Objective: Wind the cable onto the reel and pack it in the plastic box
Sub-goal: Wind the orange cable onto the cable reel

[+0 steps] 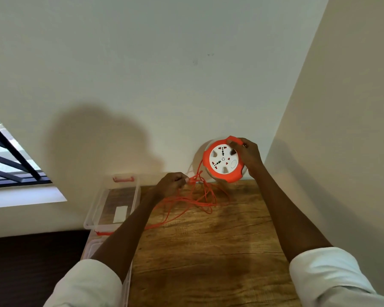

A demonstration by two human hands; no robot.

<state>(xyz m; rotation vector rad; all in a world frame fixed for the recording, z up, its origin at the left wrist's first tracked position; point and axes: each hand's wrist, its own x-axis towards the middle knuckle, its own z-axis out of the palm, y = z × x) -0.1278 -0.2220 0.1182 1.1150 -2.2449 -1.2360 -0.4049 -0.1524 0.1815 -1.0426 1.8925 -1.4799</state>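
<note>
From the head view, the person stood at the wooden table [208, 251] with the winding step in hand. The right hand [249, 157] gripped the orange reel [223, 161] by its rim, at about two o'clock on its socket face, holding it on edge near the wall. The left hand [172, 183], at eight o'clock from the reel, pinched the orange cable [205, 197] where it ran up to the drum. Most of the cable lay in loose, crossed loops on the table, so I judged the winding barely begun. The open plastic box [111, 204] waited at nine o'clock, empty but for a white slip. Next, I reckoned, the reel needed turning while the left hand fed cable taut and clear of tangles.
</note>
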